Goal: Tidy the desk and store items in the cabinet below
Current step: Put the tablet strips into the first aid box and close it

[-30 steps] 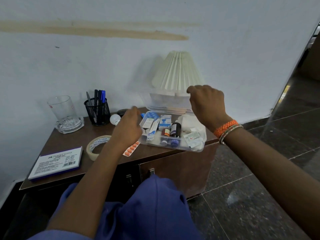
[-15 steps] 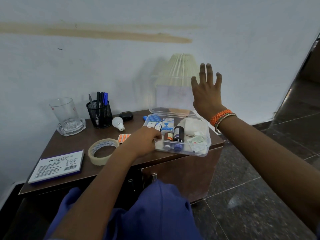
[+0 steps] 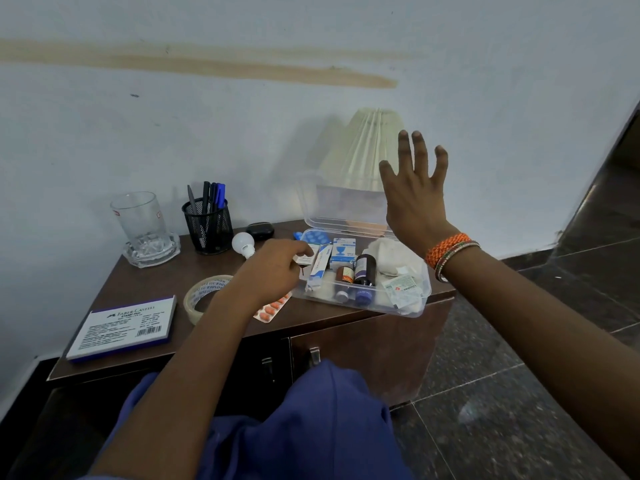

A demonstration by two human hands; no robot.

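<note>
A clear plastic box [image 3: 360, 304] of medicine cartons and small bottles sits on the right half of the brown desk [image 3: 156, 282]. Its lid [image 3: 339, 206] stands upright at the back. My right hand [image 3: 414, 199] is raised beside the lid's right edge, palm forward and fingers spread, holding nothing. My left hand [image 3: 273, 268] is at the box's left rim with curled fingers, one fingertip over a white carton; any grip is hidden. An orange pill strip [image 3: 272, 310] lies partly under that wrist. Below the desk top are the cabinet doors [image 3: 313, 355].
On the desk's left lie a stamp pad box [image 3: 121, 327] and a tape roll [image 3: 197, 299]. Behind them are a glass [image 3: 142, 220] on an ashtray, a mesh pen holder [image 3: 207, 226], a white bulb [image 3: 243, 244] and a black case [image 3: 260, 231]. A pleated lampshade [image 3: 363, 150] stands behind the box.
My right hand swung the lid up and opened flat beside it. My left hand moved from above the pill strip to the box's left rim.
</note>
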